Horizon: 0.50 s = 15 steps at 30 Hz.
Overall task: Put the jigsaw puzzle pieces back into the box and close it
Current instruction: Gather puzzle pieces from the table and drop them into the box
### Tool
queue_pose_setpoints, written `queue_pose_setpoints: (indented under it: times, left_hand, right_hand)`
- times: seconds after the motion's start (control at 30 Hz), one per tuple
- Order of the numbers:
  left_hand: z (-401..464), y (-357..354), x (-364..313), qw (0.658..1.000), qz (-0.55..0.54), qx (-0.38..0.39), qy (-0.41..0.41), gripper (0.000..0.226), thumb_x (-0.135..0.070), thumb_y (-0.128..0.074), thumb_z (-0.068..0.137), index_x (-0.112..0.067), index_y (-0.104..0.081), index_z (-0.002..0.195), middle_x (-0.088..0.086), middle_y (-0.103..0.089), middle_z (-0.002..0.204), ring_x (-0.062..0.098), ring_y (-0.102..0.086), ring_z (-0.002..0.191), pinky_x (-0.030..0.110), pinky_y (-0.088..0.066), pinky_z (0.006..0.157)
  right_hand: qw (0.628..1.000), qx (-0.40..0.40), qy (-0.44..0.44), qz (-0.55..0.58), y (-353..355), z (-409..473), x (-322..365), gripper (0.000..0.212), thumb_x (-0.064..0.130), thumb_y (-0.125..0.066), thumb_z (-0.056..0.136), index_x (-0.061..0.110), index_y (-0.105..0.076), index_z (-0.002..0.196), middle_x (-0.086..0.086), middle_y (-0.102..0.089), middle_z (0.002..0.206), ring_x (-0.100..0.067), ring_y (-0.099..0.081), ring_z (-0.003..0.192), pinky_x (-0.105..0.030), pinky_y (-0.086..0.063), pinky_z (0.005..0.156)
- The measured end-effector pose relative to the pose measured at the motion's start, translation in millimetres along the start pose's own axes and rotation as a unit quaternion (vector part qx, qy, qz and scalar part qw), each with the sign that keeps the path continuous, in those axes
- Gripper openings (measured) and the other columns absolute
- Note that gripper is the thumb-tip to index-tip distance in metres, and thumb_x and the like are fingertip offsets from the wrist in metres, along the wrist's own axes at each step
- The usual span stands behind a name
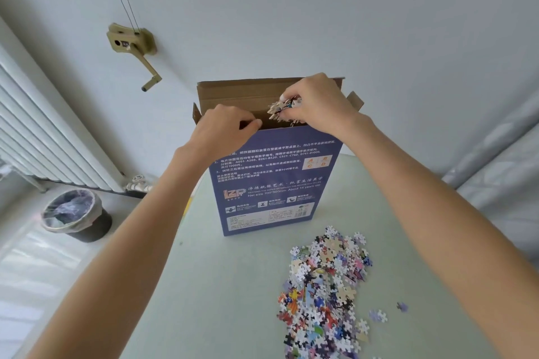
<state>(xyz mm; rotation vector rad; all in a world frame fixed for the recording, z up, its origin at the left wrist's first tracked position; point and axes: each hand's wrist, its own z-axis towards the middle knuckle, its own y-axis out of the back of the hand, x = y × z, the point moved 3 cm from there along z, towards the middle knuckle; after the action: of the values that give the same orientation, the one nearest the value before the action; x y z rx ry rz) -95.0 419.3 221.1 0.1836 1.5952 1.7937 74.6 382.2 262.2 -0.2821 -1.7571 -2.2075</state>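
At frame centre, pieces (284,108) were clamped in right hand (318,105) fingers; left hand (224,125) pinched the box (271,183) rim; spillage was likely.

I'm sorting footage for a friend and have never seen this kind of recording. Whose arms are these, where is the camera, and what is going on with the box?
There is no machine here: a person wears a wide-angle camera on the head, looking forward and down at their own arms. A blue puzzle box stands upright on a pale table, its top flaps open. The left hand grips the box's front edge at the opening. The right hand holds a clump of puzzle pieces over the opening. A large pile of loose pieces lies on the table nearer the camera. A lined bin stands on the floor at the left.
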Motion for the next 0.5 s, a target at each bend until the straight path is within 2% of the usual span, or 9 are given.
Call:
queue_pose_setpoints:
  times: [0.1,0.23,0.37,0.5]
  left_hand:
    - [-5,0,0,0.998,-0.05,-0.021,-0.012,0.019,-0.042,-0.057,0.087,-0.03,-0.071,0.092,-0.009,-0.068,0.083,0.015,-0.061,0.077,0.03,-0.049,0.07]
    - [-12,-4,-2,0.997,-0.047,-0.052,-0.027,0.014,-0.032,-0.066,0.084,-0.029,-0.071,0.096,-0.008,-0.069,0.09,0.017,-0.063,0.082,0.034,-0.052,0.072]
    - [-17,-6,-2,0.995,-0.055,-0.074,-0.031,0.014,-0.029,-0.065,0.085,-0.03,-0.071,0.097,-0.008,-0.069,0.09,0.015,-0.063,0.081,0.033,-0.052,0.07]
    - [-20,-7,-2,0.993,-0.071,-0.09,-0.034,0.012,-0.027,-0.065,0.084,-0.029,-0.071,0.094,-0.009,-0.069,0.088,0.012,-0.062,0.08,0.031,-0.051,0.07]
  right_hand:
    - [0.997,0.003,0.036,-0.073,-3,2,6,0.035,0.031,-0.07,0.081,0.014,-0.067,0.112,-0.01,-0.066,0.106,-0.027,-0.059,0.097,-0.025,-0.036,0.071]
    - [0.98,0.046,0.111,-0.158,-6,3,12,0.033,0.032,-0.062,0.088,0.018,-0.063,0.118,-0.008,-0.062,0.104,-0.028,-0.057,0.093,-0.028,-0.033,0.068]
    - [0.982,0.065,0.127,-0.119,-8,4,9,0.04,0.036,-0.066,0.084,0.02,-0.06,0.12,-0.003,-0.062,0.104,-0.021,-0.057,0.093,-0.025,-0.031,0.068]
    - [0.988,0.081,0.116,-0.065,-11,6,5,0.036,0.037,-0.067,0.083,0.023,-0.062,0.116,0.002,-0.059,0.099,-0.017,-0.054,0.089,-0.026,-0.032,0.07]
